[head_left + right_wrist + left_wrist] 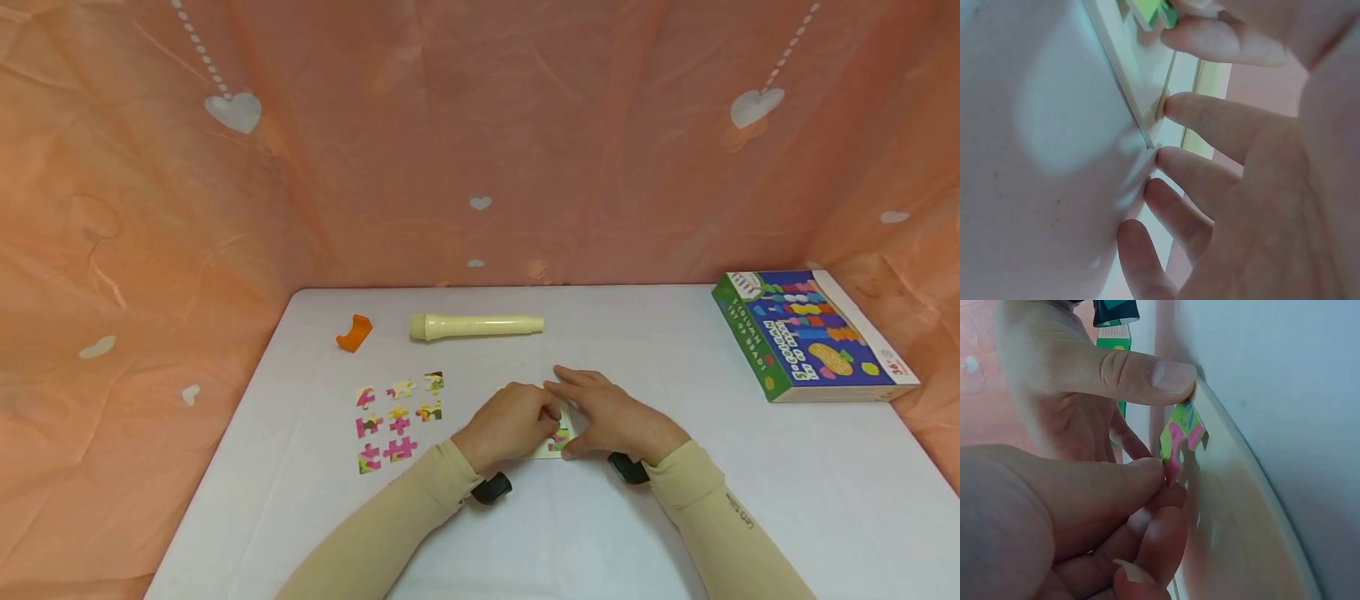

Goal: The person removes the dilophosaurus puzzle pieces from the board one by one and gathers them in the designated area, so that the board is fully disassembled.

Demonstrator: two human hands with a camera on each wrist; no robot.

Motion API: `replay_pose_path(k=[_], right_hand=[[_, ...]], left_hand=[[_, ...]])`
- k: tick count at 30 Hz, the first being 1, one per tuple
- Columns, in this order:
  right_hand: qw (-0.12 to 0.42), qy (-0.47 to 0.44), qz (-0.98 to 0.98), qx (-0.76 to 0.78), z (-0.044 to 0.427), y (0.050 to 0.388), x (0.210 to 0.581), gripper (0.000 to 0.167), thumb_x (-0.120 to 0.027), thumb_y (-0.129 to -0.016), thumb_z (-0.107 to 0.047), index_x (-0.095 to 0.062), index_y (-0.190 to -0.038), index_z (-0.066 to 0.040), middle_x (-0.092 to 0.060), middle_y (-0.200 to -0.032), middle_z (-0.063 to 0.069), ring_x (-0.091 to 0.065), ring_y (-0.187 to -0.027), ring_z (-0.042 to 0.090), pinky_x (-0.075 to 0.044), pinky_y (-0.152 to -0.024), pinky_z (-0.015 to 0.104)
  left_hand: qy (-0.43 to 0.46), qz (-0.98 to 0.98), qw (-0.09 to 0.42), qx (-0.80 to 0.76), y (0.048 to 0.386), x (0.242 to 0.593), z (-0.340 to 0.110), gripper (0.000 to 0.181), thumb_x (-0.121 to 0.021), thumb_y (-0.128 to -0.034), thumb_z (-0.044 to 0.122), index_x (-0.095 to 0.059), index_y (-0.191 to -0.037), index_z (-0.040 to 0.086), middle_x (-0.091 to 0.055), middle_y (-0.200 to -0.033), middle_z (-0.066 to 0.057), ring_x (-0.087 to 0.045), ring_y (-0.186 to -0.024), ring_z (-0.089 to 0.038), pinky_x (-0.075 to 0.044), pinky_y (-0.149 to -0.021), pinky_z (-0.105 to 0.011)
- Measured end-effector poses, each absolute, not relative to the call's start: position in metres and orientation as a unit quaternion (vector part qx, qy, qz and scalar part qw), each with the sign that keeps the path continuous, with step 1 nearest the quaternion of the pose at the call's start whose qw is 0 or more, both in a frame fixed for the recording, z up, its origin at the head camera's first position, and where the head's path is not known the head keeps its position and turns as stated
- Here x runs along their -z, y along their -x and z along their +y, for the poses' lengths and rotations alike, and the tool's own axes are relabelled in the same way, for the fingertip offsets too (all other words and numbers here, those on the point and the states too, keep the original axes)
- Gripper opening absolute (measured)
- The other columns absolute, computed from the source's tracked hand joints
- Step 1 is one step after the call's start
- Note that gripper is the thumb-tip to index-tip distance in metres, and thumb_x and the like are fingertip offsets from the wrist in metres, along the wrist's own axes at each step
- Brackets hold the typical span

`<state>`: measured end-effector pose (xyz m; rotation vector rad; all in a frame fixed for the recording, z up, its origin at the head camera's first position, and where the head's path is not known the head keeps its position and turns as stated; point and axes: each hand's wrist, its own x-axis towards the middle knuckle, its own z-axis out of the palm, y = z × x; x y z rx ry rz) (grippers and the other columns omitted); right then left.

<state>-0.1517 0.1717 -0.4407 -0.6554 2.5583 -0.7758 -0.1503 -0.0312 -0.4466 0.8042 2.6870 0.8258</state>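
Note:
My left hand (510,423) pinches a pink-and-green jigsaw puzzle piece (1180,428) between thumb and finger, low over a corner of a pale puzzle tray (1254,531). The right hand (618,417) lies along the tray's right side with its fingers spread. Its thumb touches the rim near that piece in the left wrist view, while fingertips (1175,106) rest at the tray's edge in the right wrist view. Both hands cover most of the tray in the head view. To the left, several loose puzzle pieces (401,448) lie in loose rows on the white table.
A cream microphone-shaped stick (480,326) lies behind the hands. Left of it is a small orange curved block (356,332). A colourful bead-game box (813,337) sits at the back right. Peach cloth (480,150) with hearts hangs around the table (300,517).

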Motion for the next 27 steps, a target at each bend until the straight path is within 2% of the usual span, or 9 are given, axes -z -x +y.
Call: replay_pose_path(k=[7,14,27], right_hand=[[0.199,0.228,0.912,0.276,0.172,0.152,0.44,0.096,-0.098,-0.078,-0.022,-0.051,-0.161,-0.009,-0.031,-0.177,0.015,-0.028,-0.163,0.043,-0.039,-0.122,0.063],[0.199,0.226,0.913,0.276,0.173,0.151,0.44,0.096,-0.098,-0.078,-0.022,-0.051,-0.161,-0.01,-0.031,-0.177,0.015,-0.027,-0.163,0.043,-0.039,-0.122,0.064],[0.192,0.227,0.916,0.267,0.173,0.152,0.444,0.096,-0.097,-0.079,-0.024,-0.05,-0.162,-0.011,-0.031,-0.177,0.014,-0.029,-0.163,0.041,-0.039,-0.123,0.063]], left_hand=[[-0.27,0.913,0.099,-0.288,0.15,0.447,-0.03,0.011,-0.074,-0.0974,0.011,-0.083,-0.093,0.015,-0.077,-0.083,0.008,-0.057,-0.071,-0.002,-0.047,-0.069,-0.02],[-0.266,0.911,0.108,-0.296,0.15,0.446,-0.03,0.011,-0.073,-0.0998,0.012,-0.083,-0.095,0.013,-0.076,-0.084,0.008,-0.057,-0.071,-0.002,-0.047,-0.068,-0.02],[-0.23,0.906,0.13,-0.331,0.157,0.435,-0.051,0.011,-0.072,-0.1041,0.02,-0.08,-0.097,0.017,-0.074,-0.091,0.009,-0.063,-0.086,-0.008,-0.053,-0.084,-0.025]])
